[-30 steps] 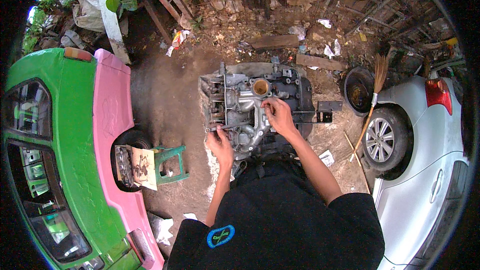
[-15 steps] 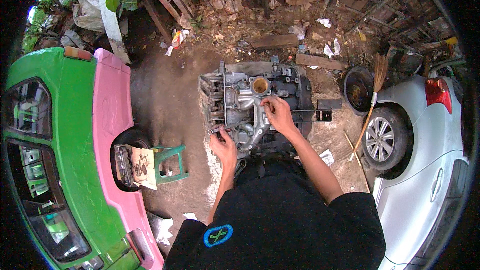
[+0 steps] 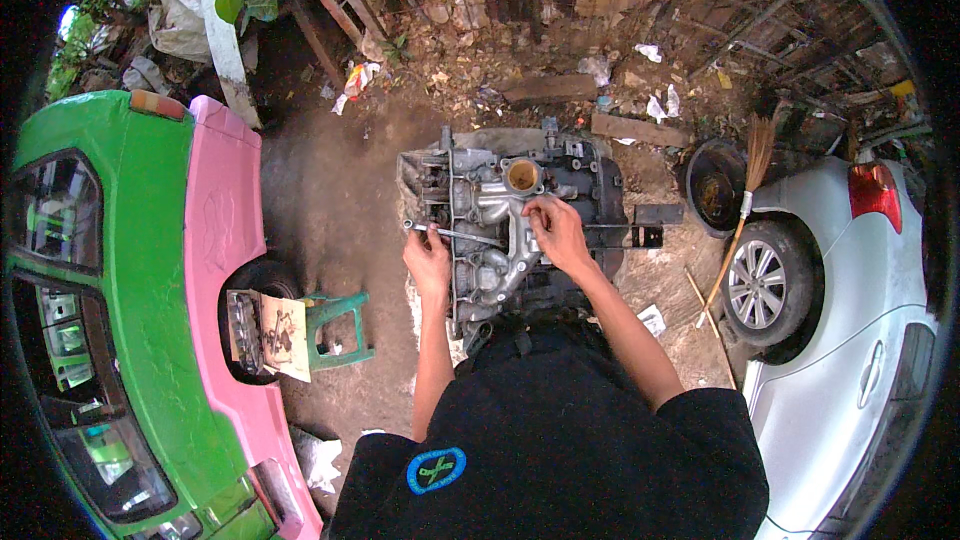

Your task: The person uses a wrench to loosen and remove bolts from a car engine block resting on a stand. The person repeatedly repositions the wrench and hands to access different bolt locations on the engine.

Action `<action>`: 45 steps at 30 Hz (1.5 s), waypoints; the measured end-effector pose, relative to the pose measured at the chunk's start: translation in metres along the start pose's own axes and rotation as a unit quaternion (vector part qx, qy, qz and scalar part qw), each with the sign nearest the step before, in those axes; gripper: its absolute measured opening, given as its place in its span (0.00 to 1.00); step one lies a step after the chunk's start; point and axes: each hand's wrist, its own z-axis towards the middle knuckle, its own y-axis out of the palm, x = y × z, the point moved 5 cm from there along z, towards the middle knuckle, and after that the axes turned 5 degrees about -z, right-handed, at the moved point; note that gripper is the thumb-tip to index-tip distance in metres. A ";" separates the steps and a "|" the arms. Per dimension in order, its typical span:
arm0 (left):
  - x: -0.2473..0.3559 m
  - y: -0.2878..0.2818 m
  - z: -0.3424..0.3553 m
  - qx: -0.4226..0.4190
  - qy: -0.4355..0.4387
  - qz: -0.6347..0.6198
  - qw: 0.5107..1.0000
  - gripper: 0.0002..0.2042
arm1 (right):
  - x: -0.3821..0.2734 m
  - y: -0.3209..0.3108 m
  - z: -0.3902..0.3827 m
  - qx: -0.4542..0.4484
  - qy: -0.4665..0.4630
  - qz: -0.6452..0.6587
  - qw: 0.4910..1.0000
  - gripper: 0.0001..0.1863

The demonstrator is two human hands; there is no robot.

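Observation:
A car engine (image 3: pixel 585 180) stands on the ground in front of me, with a silver intake manifold (image 3: pixel 518 240) across its middle and a round brown-stained opening (image 3: pixel 522 176) at the top. My left hand (image 3: pixel 428 258) pinches a long wrench (image 3: pixel 465 234) near its ring end. The wrench lies crosswise over the engine's left part, its far end close to the manifold. My right hand (image 3: pixel 556 232) rests at the manifold's right side below the round opening. Its fingertips are pressed together there, and whatever they grip is hidden.
On the left stands a green and pink car (image 3: pixel 125 240), beside it a green plastic stool (image 3: pixel 340 328) and a cardboard piece (image 3: pixel 287 335) with small parts. To the right are a silver car (image 3: pixel 850 270), a broom (image 3: pixel 752 175) and a black tub (image 3: pixel 716 185). Litter and planks lie behind.
My left hand has moved away from me and slightly left, and the wrench has swung to lie nearly level across the engine. The right hand stays at the manifold.

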 end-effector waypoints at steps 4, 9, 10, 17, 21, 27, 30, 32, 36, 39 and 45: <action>-0.017 0.008 0.022 -0.048 -0.042 -0.006 0.998 0.12 | 0.000 0.000 -0.001 -0.001 -0.001 -0.017 1.000 0.05; -0.008 0.027 0.043 -0.075 -0.008 0.037 0.996 0.11 | -0.002 0.001 0.001 -0.006 0.000 -0.023 1.000 0.04; -0.002 0.030 0.045 -0.073 0.010 0.046 0.996 0.11 | -0.002 0.001 0.001 -0.005 0.001 -0.019 1.000 0.04; 0.042 0.045 0.036 -0.056 0.117 0.011 0.991 0.09 | -0.004 -0.001 0.000 0.000 0.000 -0.021 1.000 0.04; 0.041 0.034 0.021 -0.039 0.071 -0.066 0.994 0.11 | -0.006 -0.003 -0.001 0.013 -0.011 -0.013 1.000 0.04; 0.030 -0.002 0.004 0.038 0.070 -0.112 0.991 0.14 | -0.004 0.000 0.000 0.021 -0.016 -0.003 1.000 0.03; 0.022 -0.007 -0.014 0.030 0.071 -0.105 0.991 0.14 | -0.004 -0.001 -0.001 0.024 -0.019 0.000 1.000 0.03; 0.013 -0.003 -0.027 0.011 0.027 -0.132 0.991 0.13 | -0.004 -0.001 0.000 0.022 -0.019 -0.003 1.000 0.03; 0.008 0.001 -0.043 0.011 -0.008 -0.140 0.990 0.12 | -0.004 -0.001 0.000 0.013 -0.007 -0.013 1.000 0.03; 0.013 -0.001 -0.048 0.041 0.031 -0.122 0.991 0.12 | -0.005 -0.001 0.000 0.016 -0.020 -0.018 1.000 0.03; 0.011 0.000 -0.049 0.044 0.048 -0.085 0.994 0.10 | -0.002 0.000 0.000 0.013 -0.013 -0.008 1.000 0.03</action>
